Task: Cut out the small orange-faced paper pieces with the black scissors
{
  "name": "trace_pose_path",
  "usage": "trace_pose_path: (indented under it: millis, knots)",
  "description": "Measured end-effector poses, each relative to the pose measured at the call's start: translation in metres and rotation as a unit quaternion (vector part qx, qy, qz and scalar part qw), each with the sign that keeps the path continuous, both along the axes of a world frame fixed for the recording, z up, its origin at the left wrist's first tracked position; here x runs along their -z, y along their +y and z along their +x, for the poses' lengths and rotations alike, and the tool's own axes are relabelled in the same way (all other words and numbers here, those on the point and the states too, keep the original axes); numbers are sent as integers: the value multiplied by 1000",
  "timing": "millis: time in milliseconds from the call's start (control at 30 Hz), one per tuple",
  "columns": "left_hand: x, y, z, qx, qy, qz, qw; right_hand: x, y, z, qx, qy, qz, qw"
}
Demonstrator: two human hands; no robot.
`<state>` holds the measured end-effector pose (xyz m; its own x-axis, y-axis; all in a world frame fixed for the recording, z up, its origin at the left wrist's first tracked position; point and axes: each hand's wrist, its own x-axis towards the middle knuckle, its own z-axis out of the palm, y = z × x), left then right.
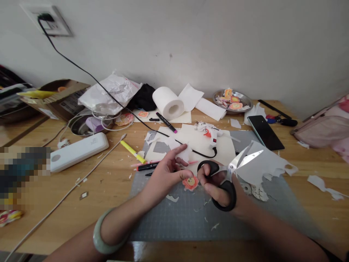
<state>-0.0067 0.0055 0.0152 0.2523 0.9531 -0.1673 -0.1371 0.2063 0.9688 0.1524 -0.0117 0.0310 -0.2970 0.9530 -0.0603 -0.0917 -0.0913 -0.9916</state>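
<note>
My right hand [215, 183] grips black-handled scissors [231, 171], blades apart and pointing up right. My left hand [169, 173] pinches a small orange cut-out sticker [190, 183] between thumb and fingers, index finger stretched out; a green bangle [102, 236] sits on that wrist. Both hands hover over a grey cutting mat [177, 214]. A white sheet with cut edges [267, 165] lies just right of the scissors.
A white glue gun [211, 134] with black cord, markers [166, 122], a yellow highlighter [132, 151], a toilet roll [167, 103], a metal dish of stickers [233, 100], a black phone [265, 132], a white power bank [77, 151] and paper scraps lie around on the wooden table.
</note>
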Motion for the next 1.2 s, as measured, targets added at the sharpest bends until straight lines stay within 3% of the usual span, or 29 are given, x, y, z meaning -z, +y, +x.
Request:
trace_pose_path:
  millis: [200, 467, 733, 933, 1200]
  knots:
    - [-2, 0, -3, -106, 2, 61, 993, 7, -3, 8, -21, 76, -77, 994]
    - [2, 3, -8, -153, 4, 79, 985, 18, 1, 10, -148, -21, -99, 984]
    - [-2, 1, -10, -141, 75, 140, 977, 0, -5, 8, -241, -186, -126, 944]
    - [-6, -3, -7, -109, 161, 195, 961, -10, -5, 5, -248, -222, -117, 936]
    - [-5, -7, -4, -94, 193, 215, 953, -10, -4, 4, -257, -232, -127, 930]
